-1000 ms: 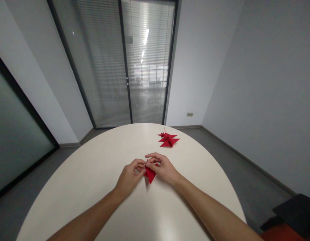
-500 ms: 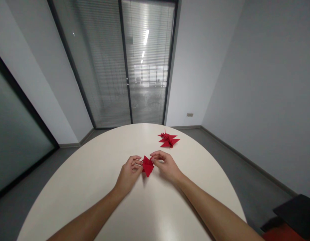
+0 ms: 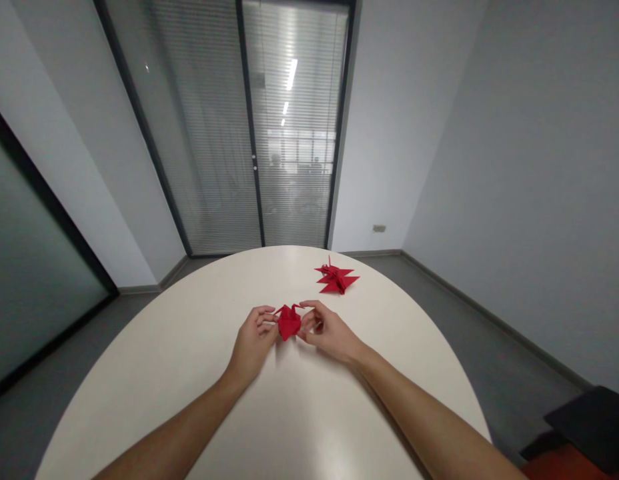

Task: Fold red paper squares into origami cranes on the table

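Observation:
A red folded paper crane (image 3: 289, 323) is between my hands just above the tabletop, its pointed neck and tail sticking up at both sides. My left hand (image 3: 252, 340) pinches its left side between thumb and fingers. On the other side, my right hand (image 3: 333, 333) has its curled thumb and fingers against the crane's right edge, with the index finger near the pointed tip. Farther back on the table, several more red paper cranes (image 3: 338, 279) lie in a small overlapping cluster.
The round white table (image 3: 189, 360) carries all of this. Behind it stands a glass partition with blinds (image 3: 214, 167). A wall socket (image 3: 379, 229) is low on the back wall. At the lower right, a black and red chair-like object (image 3: 589, 427) is partly in view.
The crane has shifted slightly left and tilted, so its two points now show at the top. My right fingers have moved from its upper right point to its side.

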{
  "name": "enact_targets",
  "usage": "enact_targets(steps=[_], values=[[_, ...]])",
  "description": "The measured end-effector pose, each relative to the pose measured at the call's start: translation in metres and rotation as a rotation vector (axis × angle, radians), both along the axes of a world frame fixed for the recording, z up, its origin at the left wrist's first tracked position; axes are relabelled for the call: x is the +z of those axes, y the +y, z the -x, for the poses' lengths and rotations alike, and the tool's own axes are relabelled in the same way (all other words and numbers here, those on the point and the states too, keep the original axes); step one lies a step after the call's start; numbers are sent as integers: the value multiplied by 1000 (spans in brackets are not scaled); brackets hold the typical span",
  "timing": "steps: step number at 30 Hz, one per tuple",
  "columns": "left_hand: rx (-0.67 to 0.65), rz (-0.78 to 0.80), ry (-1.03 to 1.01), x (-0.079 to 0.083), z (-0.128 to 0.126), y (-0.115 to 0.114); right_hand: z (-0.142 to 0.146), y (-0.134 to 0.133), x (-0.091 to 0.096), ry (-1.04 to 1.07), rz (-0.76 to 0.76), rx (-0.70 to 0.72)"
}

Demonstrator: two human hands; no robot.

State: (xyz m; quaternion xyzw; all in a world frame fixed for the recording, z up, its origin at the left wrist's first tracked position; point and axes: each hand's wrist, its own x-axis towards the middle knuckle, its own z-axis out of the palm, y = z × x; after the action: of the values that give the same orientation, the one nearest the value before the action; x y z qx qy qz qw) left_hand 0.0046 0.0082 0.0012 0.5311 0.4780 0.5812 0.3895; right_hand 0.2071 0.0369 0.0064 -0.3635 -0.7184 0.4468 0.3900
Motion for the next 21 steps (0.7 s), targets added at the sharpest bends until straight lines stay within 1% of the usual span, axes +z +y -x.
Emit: enact_targets(steps=[5,8,10,13,17,19,21], values=[[-41,17,0,1,-2,-1,6,0,-2,74,22,-7],[-38,1,13,1,-1,0,4,4,0,101,3,-60],[-35,-6,29,0,-1,0,-2,9,2,129,-43,-129],[-50,0,47,-2,0,-1,-15,18,11,154,-176,-304],[-75,2,62,-7,1,0,-41,21,32,5,-299,-548],[-82,-1,64,-8,2,1,-53,18,44,-132,-296,-644],[-83,10,61,-9,2,1,-64,14,53,-314,-253,-688]])
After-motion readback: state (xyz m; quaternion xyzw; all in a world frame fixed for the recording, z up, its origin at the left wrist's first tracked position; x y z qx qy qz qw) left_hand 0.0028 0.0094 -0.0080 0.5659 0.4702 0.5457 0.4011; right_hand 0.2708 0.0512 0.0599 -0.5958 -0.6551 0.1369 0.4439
